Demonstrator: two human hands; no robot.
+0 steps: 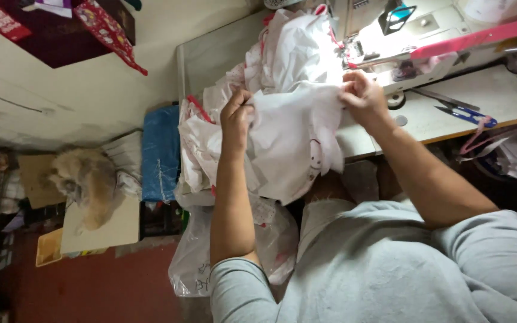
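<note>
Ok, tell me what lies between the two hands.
A piece of white fabric stretches between the left hand and the right hand, each pinching an edge, in the head view.

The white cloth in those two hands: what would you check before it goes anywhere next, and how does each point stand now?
1. Left hand has a firm grip on the white cloth: ok, fingers closed on its edge.
2. Right hand grips the opposite edge: ok, pinched.
3. Cloth spread flat between the hands: not ok, it sags and creases.
4. Blue-handled snips lie apart from the cloth: ok, on the table.
5. Sewing machine needle area free: cannot tell, glare hides it.
6. Pile of white pieces stays separate from the held cloth: cannot tell.
</note>
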